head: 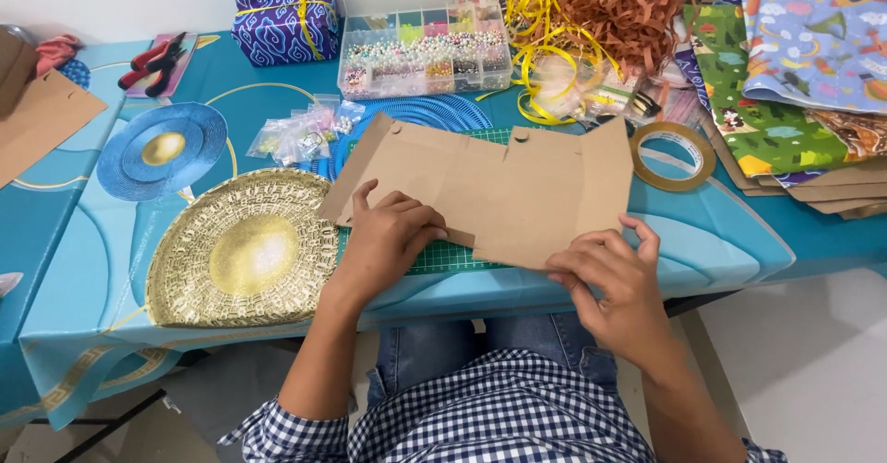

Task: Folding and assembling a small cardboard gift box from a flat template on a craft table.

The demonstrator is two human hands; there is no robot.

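1. Centre of the frame: the flat brown cardboard cutout point(490, 190) covers the green cutting mat point(453, 258), with the left hand point(388, 241) and right hand point(610, 274) on its lower edge; only a thin strip of mat shows below.
2. Left centre: bare printed tablecloth point(166, 149) lies open as far as the red pliers point(152, 64).
3. Upper centre: the clear bead organizer box point(425, 52) and small plastic bags point(300, 135) block the far side.
4. Upper right: tangled ribbon point(591, 10), the tape roll point(673, 156) and stacked wrapping paper point(795, 66) crowd the table.
5. Lower right: open floor.
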